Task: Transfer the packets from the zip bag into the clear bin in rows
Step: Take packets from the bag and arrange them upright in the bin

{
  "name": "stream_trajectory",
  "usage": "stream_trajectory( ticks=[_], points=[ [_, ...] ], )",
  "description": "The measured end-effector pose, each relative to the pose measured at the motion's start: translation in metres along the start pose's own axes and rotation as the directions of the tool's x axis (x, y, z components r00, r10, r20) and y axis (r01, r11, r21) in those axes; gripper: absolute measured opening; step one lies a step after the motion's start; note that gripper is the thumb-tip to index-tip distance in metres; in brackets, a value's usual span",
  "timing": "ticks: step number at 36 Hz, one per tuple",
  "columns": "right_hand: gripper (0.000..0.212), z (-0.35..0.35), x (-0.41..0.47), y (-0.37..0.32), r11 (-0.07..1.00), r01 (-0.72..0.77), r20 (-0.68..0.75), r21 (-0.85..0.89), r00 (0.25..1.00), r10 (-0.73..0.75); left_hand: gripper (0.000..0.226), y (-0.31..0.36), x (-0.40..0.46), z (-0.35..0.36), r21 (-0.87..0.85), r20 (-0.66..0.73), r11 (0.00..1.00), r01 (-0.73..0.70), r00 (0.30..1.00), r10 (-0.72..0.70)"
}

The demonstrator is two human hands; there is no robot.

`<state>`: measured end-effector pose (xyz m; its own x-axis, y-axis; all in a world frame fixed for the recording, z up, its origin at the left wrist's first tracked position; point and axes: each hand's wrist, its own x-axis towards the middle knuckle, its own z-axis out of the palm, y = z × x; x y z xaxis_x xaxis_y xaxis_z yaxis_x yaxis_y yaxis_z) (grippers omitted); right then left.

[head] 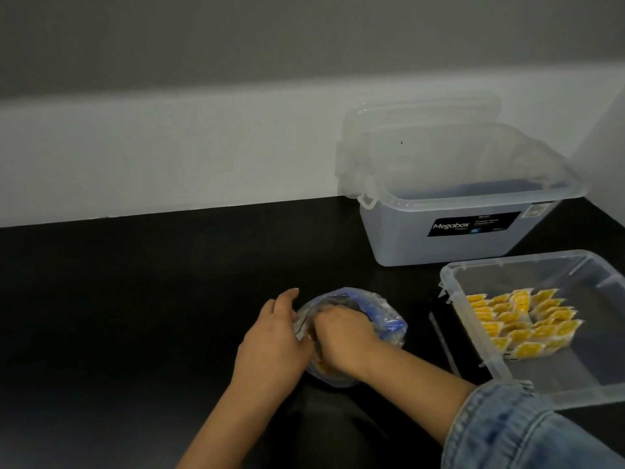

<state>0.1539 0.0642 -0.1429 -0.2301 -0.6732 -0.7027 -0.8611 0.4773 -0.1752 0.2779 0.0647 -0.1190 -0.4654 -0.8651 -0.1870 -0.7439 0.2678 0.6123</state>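
A clear zip bag (389, 319) with a blue seal strip lies on the black table in front of me. My left hand (274, 340) grips the bag's left edge and holds its mouth apart. My right hand (345, 336) is pushed down inside the bag, fingers curled and hidden, so I cannot tell what they hold. At the right stands the clear bin (480, 336), with several yellow packets (521, 323) lying in overlapping rows near its left side.
A larger lidded box (399, 245) labelled Megabox stands open at the back right against the white wall. A clear lid edge (443, 340) lies between the bag and the bin. My denim sleeve (517, 431) covers the bin's near corner.
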Motion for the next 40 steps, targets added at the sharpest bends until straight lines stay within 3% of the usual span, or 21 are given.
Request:
stream_trajectory(
  ticks=[3,11,13,15,18,20,23,25,28,31,33,35,37,39,40],
  points=[
    [0.059,-0.003,0.008,-0.004,0.996,-0.070,0.042,0.061,0.997,0.068,0.072,-0.003,0.000,-0.001,-0.011,-0.005,1.000,-0.016,1.000,0.016],
    [0.056,-0.020,-0.013,0.000,0.995,-0.021,0.026,-0.102,0.999,0.023,0.073,-0.011,0.005,-0.003,-0.008,-0.025,0.998,-0.054,0.998,0.054],
    [0.040,-0.026,-0.032,0.010,0.992,0.081,-0.137,-0.101,0.986,-0.094,0.071,-0.012,0.006,-0.004,-0.012,-0.042,0.998,-0.061,0.997,0.060],
    [0.025,-0.032,-0.053,0.023,0.979,0.198,-0.362,-0.052,0.910,-0.203,0.064,-0.012,0.007,-0.005,-0.037,-0.071,0.998,-0.060,0.996,0.057],
    [0.024,-0.049,-0.072,0.036,0.946,0.311,-0.518,0.093,0.826,-0.220,0.043,-0.008,0.009,-0.009,-0.229,-0.150,0.971,-0.073,0.988,0.038],
    [0.023,-0.057,-0.076,0.038,0.861,0.389,-0.558,0.327,0.815,-0.156,0.035,-0.004,0.008,-0.013,-0.423,-0.192,0.902,-0.086,0.981,0.004],
    [0.019,-0.060,-0.080,0.036,0.526,0.500,-0.539,0.688,0.837,-0.091,0.053,0.005,0.004,-0.016,-0.725,-0.108,0.688,-0.028,0.991,-0.074],
    [0.019,-0.057,-0.082,0.031,0.332,0.493,-0.491,0.804,0.866,-0.095,0.059,0.011,0.002,-0.015,-0.838,0.000,0.543,0.045,0.996,-0.084],
    [0.019,-0.048,-0.080,0.022,0.237,0.480,-0.467,0.845,0.877,-0.112,0.050,0.018,0.000,-0.015,-0.930,0.150,0.333,0.155,0.988,-0.042],
    [0.017,-0.037,-0.078,0.016,0.204,0.482,-0.467,0.852,0.876,-0.120,0.032,0.018,0.000,-0.016,-0.963,0.190,0.190,0.192,0.981,-0.030],
    [0.015,-0.033,-0.076,0.014,0.209,0.466,-0.455,0.860,0.885,-0.103,0.018,0.016,0.001,-0.017,-0.971,0.203,0.116,0.207,0.978,-0.047],
    [0.019,-0.032,-0.072,0.017,0.302,0.458,-0.464,0.836,0.884,-0.056,0.012,0.011,0.003,-0.019,-0.974,0.221,0.039,0.225,0.971,-0.086],
    [0.016,-0.026,-0.065,0.022,0.591,0.427,-0.513,0.685,0.858,-0.025,0.011,0.006,0.005,-0.023,-0.970,0.242,-0.042,0.238,0.961,-0.138],
    [0.006,-0.019,-0.058,0.026,0.883,0.307,-0.526,0.354,0.846,-0.084,0.014,0.003,0.006,-0.027,-0.963,0.261,-0.110,0.245,0.951,-0.168],
    [0.007,-0.017,-0.050,0.024,0.956,0.225,-0.476,0.187,0.872,-0.112,0.015,0.002,0.006,-0.028,-0.959,0.269,-0.136,0.247,0.946,-0.179]
  ],
)
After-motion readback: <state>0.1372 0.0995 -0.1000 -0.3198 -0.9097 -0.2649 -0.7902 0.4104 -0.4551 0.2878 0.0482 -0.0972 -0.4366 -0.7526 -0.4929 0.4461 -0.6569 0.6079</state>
